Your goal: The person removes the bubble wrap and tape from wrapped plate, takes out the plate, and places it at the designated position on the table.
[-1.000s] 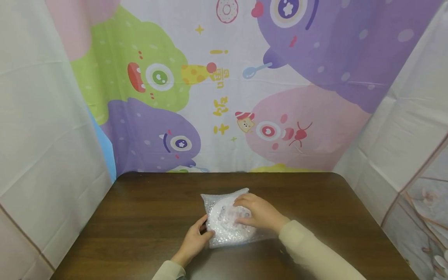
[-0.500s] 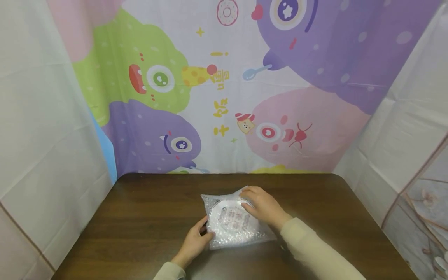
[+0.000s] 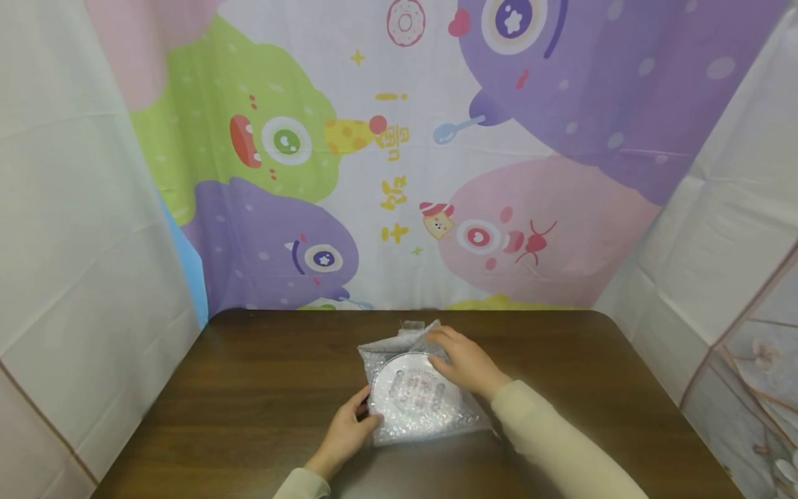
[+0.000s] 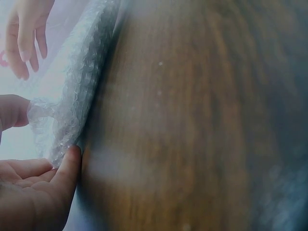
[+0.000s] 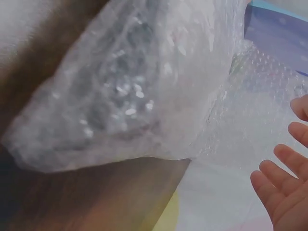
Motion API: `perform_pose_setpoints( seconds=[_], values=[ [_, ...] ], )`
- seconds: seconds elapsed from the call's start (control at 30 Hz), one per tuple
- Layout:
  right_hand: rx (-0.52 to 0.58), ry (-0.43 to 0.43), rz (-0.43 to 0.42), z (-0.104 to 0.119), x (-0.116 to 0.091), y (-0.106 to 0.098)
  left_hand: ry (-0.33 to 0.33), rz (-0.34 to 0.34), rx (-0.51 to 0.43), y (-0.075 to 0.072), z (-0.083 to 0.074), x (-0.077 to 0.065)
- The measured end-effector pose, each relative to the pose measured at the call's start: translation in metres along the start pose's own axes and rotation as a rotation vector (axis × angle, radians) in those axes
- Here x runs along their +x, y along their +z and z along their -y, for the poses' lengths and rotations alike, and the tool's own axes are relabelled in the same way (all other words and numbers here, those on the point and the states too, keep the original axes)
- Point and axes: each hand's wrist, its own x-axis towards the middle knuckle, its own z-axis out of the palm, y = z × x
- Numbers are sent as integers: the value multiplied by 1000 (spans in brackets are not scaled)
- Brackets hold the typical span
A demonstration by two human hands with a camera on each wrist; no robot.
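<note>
On the table lies a clear bubble wrap bag (image 3: pixel 399 430), and through it shows a round white plate-like thing (image 3: pixel 405 395) with a small coloured print at its middle. My left hand (image 3: pixel 349 426) pinches the bag's left edge, thumb on top and fingers below; in the left wrist view, its fingertips (image 4: pixel 72 156) sit right at the bubbly edge. My right hand (image 3: pixel 464 360) is over the bag's far right corner. Its fingers (image 5: pixel 276 178) are spread and nearly straight beside the raised flap (image 5: pixel 240 110) in the right wrist view.
The dark wooden table (image 3: pixel 249 388) reaches back to a cartoon-printed cloth (image 3: pixel 399 277). Pale cloth walls (image 3: pixel 698 242) rise on both sides. A clear strip (image 3: pixel 413 326) sticks up at the bag's far edge.
My right hand has moved from the bag's middle to its far right corner. The far flap has lifted away, and the printed middle has come into sight. My left hand has stayed put.
</note>
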Motion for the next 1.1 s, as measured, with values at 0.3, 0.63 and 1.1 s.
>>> perform_pose_setpoints(
  seconds=[0.3,0.63,1.1],
  values=[
    [-17,-13,60,-5,15,4,-3,2,-22,0,-1,-1],
    [44,92,235,-6,23,9,-4,5,-31,-1,0,0],
    [-14,172,332,-4,40,26,-4,9,-53,-2,-2,-1]
  ],
)
